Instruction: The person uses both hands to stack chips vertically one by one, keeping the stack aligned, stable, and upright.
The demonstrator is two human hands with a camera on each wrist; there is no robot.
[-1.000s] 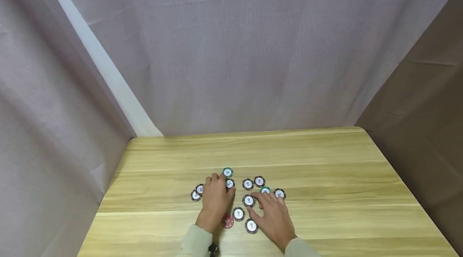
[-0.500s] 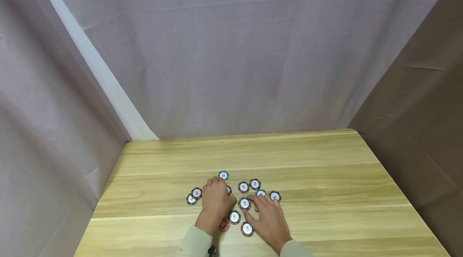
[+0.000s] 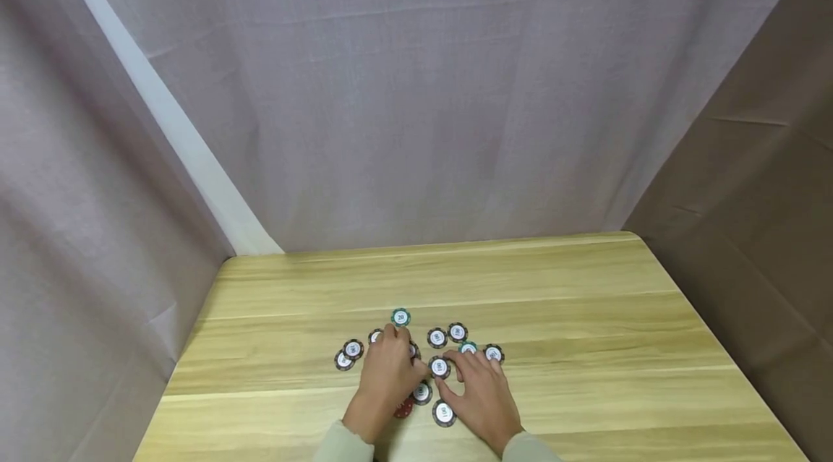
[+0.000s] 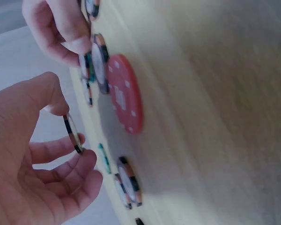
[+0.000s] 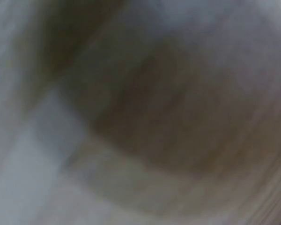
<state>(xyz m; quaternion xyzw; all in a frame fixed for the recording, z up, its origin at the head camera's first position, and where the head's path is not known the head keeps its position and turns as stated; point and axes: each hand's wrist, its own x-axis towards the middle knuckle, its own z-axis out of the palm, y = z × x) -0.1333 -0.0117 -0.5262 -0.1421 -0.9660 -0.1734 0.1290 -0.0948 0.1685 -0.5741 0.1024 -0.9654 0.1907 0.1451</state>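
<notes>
**Two Hands, Each With a Round Chip**

Grey-brown cloth (image 3: 390, 122) hangs around the far side like big curtains. In front is a wooden table (image 3: 553, 288) with pale stripes. I'll call the far edge 12 o'clock and put the clock's middle at the right hand's chip.

The person's pale sleeves (image 3: 343, 445) come in from the bottom. The left hand (image 3: 390, 371) is at 9 o'clock. Its thumb and fingertips pinch the rim of a dark-edged chip (image 4: 73, 134), with the other fingers bent in. The right hand (image 3: 483, 391) is at 4 o'clock, its thumb and pointing finger curled on two sides of a black chip marked 100 (image 3: 439, 366). I can't tell if that one is off the wood, and the right wrist view is just a blur.

More chips lie about. A green chip marked 20 (image 3: 400, 317) is at 11 o'clock. Two black chips (image 3: 353, 349) overlap at 9. A red chip (image 3: 403, 411) sits between 7 and 8, partly hidden by the left hand. Another green chip (image 3: 467, 348) peeks out by the right hand's fingers at 2.

The chips look hard, thin and light, and I'd guess they won't bend or break easily. Their flat faces look smooth, so they might slide on the table. The rim seems the best place to hold: thumb on one side, fingertip straight across. Where chips overlap, a pinch could catch two.
</notes>
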